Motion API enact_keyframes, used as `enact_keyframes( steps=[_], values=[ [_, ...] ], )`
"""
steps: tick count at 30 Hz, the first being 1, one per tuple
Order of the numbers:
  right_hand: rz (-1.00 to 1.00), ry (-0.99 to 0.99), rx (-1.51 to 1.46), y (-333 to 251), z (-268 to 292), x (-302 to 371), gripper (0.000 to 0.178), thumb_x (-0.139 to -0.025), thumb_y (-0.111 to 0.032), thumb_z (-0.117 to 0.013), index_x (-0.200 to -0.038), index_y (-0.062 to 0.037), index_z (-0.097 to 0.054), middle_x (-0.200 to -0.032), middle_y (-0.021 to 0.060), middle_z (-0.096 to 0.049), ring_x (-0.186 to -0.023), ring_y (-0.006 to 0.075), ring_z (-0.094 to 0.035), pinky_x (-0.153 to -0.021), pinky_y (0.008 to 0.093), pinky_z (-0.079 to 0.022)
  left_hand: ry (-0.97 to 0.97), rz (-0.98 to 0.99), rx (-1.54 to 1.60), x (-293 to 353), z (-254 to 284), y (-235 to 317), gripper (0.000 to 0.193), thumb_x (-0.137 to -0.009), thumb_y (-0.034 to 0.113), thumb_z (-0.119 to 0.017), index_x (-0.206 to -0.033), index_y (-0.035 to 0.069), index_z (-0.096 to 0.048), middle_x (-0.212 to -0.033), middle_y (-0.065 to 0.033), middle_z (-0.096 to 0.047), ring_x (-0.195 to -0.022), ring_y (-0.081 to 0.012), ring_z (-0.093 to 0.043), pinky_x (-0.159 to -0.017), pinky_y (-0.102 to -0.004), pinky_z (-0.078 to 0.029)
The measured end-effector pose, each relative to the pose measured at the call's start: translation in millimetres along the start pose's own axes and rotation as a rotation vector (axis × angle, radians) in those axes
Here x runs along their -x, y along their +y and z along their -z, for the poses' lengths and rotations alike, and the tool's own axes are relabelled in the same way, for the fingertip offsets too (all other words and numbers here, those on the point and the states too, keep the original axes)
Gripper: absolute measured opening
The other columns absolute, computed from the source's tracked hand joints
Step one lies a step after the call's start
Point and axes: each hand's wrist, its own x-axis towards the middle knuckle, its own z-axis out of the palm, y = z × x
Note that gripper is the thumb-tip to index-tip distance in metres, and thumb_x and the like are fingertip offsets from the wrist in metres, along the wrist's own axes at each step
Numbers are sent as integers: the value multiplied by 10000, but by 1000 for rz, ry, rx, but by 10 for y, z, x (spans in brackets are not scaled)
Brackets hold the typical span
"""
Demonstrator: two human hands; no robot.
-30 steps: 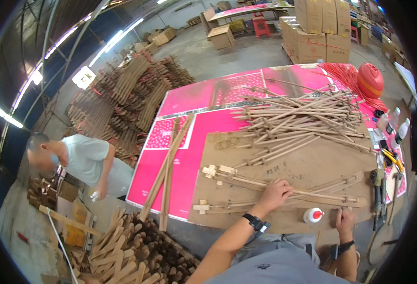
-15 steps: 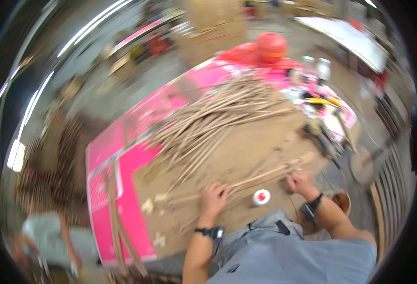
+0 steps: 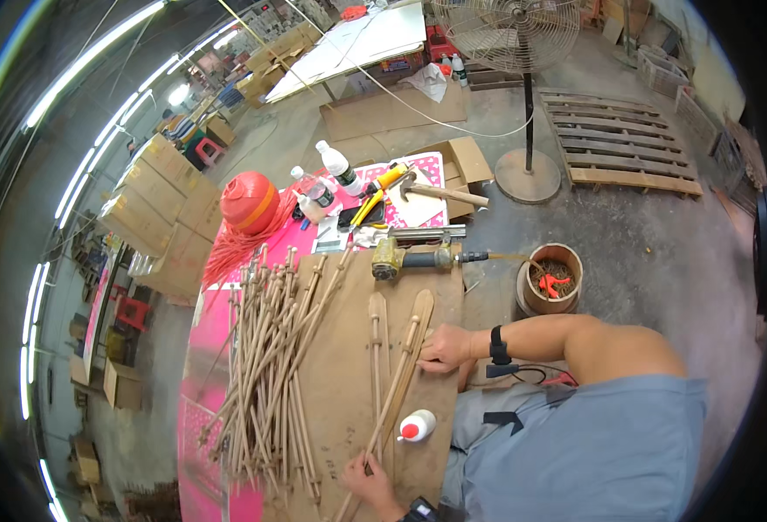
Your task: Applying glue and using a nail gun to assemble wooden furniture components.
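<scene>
My left hand (image 3: 371, 478) is closed around the near part of a thin wooden rod (image 3: 390, 400), which slants away from me and has a small knob near its far end. Under and beside this rod lies a flat wooden strip (image 3: 423, 306) with a rounded far end. My right hand (image 3: 443, 348) has its fingers curled against the strip's right edge. Just left of them are another knobbed rod (image 3: 376, 352) and a second flat strip (image 3: 378, 302). A white squeeze bottle (image 3: 417, 425) with a red cap stands between my hands, close to my body.
Many knobbed wooden rods (image 3: 270, 383) are heaped at left on the brown cardboard (image 3: 349, 300). Beyond lie a yellow-and-black air tool (image 3: 410, 260), a hammer (image 3: 440, 190), plastic bottles (image 3: 338, 165) and a red twine ball (image 3: 250, 202). A bucket (image 3: 556, 278) stands right; a fan (image 3: 528, 177) farther back.
My view has swung to the right, bringing the bucket, fan and pallet into clear sight. Both hands stay at the wooden pieces, which now point away from me in the picture.
</scene>
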Motion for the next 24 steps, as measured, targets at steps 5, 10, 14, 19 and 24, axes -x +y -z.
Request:
enact_keyframes(
  steps=[5,10,14,19,24],
  values=[
    [-7,-8,-12,75,-34,-9,304,-893,-219,-696,-648,-115,-548,-635,72,-603,-564,305,-612,-502,405,-485,4,-24,-30,-65,-43,-13,204,-833,173,-770,-1011,72,-765,-959,-122,-655,-963,-362,-592,-862,-499,-461],
    [-46,-4,-4,39,-25,23,347,-914,-256,-679,-628,-119,-536,-627,85,-603,-575,310,-619,-513,415,-486,28,-63,-35,-57,-61,-3,204,-829,177,-775,-1007,79,-765,-964,-121,-650,-947,-357,-592,-840,-490,-469],
    [-43,1,-1,8,-61,-12,357,-912,-266,-682,-620,-123,-534,-622,85,-599,-570,315,-614,-506,419,-484,76,-74,10,-29,-26,-67,193,-826,173,-776,-996,84,-769,-928,-123,-652,-905,-360,-600,-803,-493,-481],
    [-55,-7,6,-11,-34,2,358,-914,-267,-680,-621,-124,-532,-619,84,-598,-560,315,-612,-496,423,-479,179,-300,-113,-148,-63,-77,184,-919,206,-728,-861,36,-768,-776,-173,-690,-804,-388,-626,-777,-508,-503],
    [-63,7,20,-5,6,23,366,-923,-273,-675,-620,-127,-528,-620,82,-602,-559,313,-615,-492,422,-481,146,-286,-154,-116,-76,-90,166,-921,203,-717,-932,46,-773,-833,-176,-703,-840,-388,-628,-808,-505,-503]
  ],
)
